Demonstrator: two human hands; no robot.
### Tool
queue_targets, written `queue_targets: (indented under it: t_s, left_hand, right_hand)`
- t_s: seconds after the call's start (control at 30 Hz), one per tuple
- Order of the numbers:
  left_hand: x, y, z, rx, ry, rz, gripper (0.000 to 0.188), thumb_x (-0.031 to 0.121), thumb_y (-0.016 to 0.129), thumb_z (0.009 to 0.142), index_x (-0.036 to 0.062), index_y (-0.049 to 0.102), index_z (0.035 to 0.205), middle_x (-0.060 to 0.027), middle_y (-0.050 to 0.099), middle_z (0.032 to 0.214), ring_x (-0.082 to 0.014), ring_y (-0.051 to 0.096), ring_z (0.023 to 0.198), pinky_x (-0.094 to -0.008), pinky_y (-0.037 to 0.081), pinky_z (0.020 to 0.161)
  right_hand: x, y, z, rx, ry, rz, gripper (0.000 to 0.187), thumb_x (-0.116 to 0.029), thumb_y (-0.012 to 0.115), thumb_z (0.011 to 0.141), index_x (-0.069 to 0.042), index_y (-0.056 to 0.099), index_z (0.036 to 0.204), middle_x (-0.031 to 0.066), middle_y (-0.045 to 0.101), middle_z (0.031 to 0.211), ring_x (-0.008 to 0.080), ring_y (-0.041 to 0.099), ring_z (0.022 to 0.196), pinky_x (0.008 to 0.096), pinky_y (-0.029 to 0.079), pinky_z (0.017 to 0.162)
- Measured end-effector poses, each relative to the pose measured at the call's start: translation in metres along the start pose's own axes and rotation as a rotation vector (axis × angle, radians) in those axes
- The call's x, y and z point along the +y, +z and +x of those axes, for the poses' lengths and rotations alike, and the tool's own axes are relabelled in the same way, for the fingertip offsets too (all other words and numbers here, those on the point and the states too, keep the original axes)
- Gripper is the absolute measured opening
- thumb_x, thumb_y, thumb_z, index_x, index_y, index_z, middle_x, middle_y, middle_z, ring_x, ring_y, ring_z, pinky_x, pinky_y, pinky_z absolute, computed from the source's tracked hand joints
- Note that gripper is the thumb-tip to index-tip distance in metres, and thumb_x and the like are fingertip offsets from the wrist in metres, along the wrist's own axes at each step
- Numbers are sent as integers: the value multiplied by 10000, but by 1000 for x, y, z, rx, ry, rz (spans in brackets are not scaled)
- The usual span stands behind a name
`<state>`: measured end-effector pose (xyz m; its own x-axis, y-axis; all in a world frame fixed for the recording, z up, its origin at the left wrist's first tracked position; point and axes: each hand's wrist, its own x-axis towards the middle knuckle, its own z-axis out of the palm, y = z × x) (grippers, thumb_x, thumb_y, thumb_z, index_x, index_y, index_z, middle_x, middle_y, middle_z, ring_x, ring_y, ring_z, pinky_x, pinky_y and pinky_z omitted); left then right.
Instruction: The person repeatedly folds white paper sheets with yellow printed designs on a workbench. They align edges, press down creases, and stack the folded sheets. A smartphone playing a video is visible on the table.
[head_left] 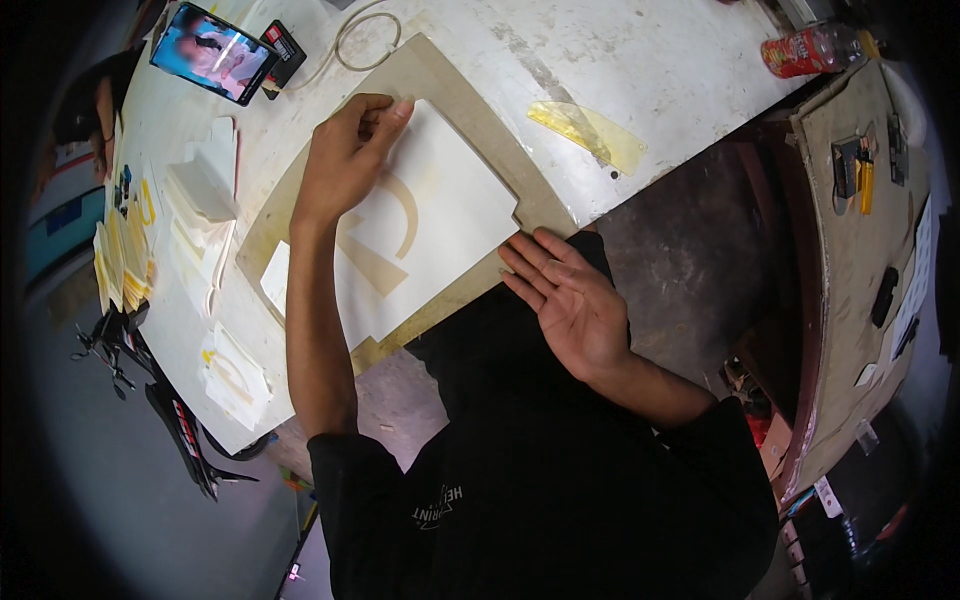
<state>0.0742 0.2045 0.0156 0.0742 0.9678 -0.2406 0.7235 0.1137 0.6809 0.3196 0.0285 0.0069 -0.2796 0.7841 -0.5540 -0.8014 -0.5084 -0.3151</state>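
A white sheet with notched corners (pixel 455 185) lies on a beige board (pixel 437 65) on the table before me. It bears a tan curved band and a tan bar. My left hand (pixel 355 150) is over the sheet's far left edge, its fingers curled in and its thumb pointing up. Whatever those fingers hold, if anything, is hidden. By the sheet's near right corner, my right hand (pixel 575 305) is turned palm up, with its fingers stretched out and nothing in it. A small white piece (pixel 276 277) lies beside my left forearm.
A phone with a lit screen (pixel 214 52) and a cable (pixel 340 45) are at the back left. Folded white pieces (pixel 205 190) lie left. A yellow clear curved template (pixel 588 135) and a red-labelled bottle (pixel 808 50) are right. Another person's arm (pixel 104 115) shows far left.
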Motion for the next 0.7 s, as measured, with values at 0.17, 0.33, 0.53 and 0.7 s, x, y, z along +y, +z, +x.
queue_targets:
  t_s: [0.17, 0.33, 0.53, 0.7]
  left_hand:
    - [-3, 1, 0, 15, 8, 36, 523, 434, 669, 1021, -60, 693, 1192, -115, 731, 959, -165, 660, 883, -318, 531, 822]
    - [-5, 2, 2, 45, 12, 9, 622, 510, 696, 979, -83, 694, 1168, -154, 735, 907, -208, 690, 856, -345, 558, 782]
    - [4, 2, -2, 18, -68, 30, 504, 421, 660, 1034, -46, 694, 1221, -102, 732, 975, -153, 656, 897, -305, 519, 847]
    - [-2, 2, 2, 7, -23, 58, 502, 420, 649, 1041, -47, 692, 1223, -109, 741, 994, -158, 665, 908, -308, 521, 856]
  right_hand:
    - [1, -2, 0, -9, -20, -13, 610, -170, 446, 1033, 80, 259, 1557, 321, 363, 1589, 426, 352, 1509, 531, 279, 1253]
    - [-19, -14, 1, 62, -199, -514, 466, -162, 596, 1027, 69, 454, 1406, 250, 555, 1385, 355, 525, 1324, 522, 439, 1100]
    - [-111, -24, 76, 346, -1030, -2016, 378, -224, 791, 907, 19, 656, 1163, 182, 640, 1099, 323, 589, 1090, 490, 468, 951]
    - [-129, -17, 84, 249, -633, -1819, 367, -153, 810, 869, -1, 659, 1166, 145, 685, 998, 306, 622, 1038, 454, 485, 895]
